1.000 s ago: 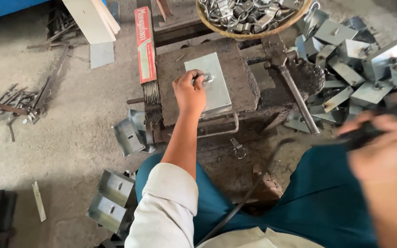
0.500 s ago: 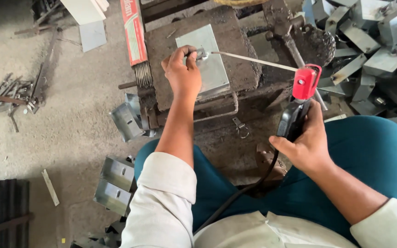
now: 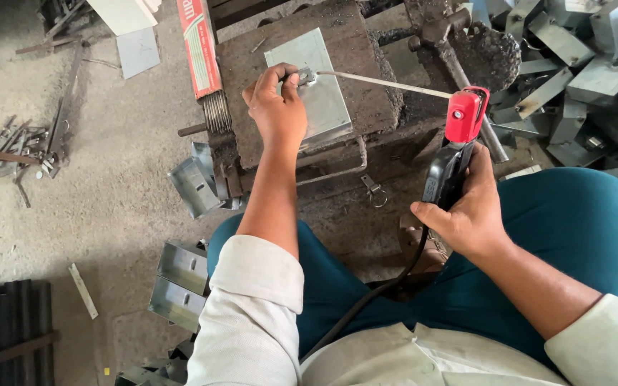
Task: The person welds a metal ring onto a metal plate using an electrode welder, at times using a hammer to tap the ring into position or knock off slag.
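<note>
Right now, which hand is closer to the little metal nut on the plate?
Left. The left hand pinches the small metal nut on the grey steel plate. The right hand is off to the side, gripping the electrode holder.

One head-worn view looks steeply down from close above the lap, facing forward over a dark metal block point(image 3: 302, 78) at upper centre, floor point(image 3: 73, 207) at left

The light was soft daylight, bright enough to see everything. Shadows were faint and fuzzy. The grey metal plate point(image 3: 317, 89) shone pale, with a little glare. The picture was sharp, and things bent slightly near the edges.
</note>
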